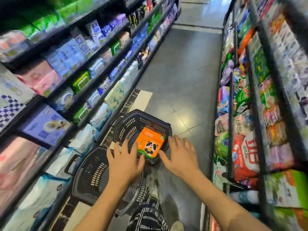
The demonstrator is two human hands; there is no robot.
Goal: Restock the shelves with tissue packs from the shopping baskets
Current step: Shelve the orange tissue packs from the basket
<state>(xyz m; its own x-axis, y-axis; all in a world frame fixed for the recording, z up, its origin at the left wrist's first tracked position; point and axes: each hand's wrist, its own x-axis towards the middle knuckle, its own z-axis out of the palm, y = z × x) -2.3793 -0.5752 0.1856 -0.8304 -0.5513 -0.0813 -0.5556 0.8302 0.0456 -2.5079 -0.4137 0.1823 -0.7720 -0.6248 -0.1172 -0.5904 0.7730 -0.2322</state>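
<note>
An orange tissue pack [150,142] with a panda picture lies inside the farther black shopping basket [133,124] on the aisle floor. A nearer black basket [93,177] stands just in front of it and looks empty. My left hand [124,161] hovers with spread fingers over the gap between the two baskets, at the pack's left edge. Over the far basket's right rim, my right hand [180,155] is spread too, beside the pack's right edge. Neither hand holds anything. Shelves of tissue packs [66,60] run along the left.
The grey tiled aisle floor [183,72] stretches ahead between the left shelving and a right shelving unit [250,114] full of bagged goods. My checked trouser legs and shoes [155,189] are below the baskets. The picture is motion-blurred.
</note>
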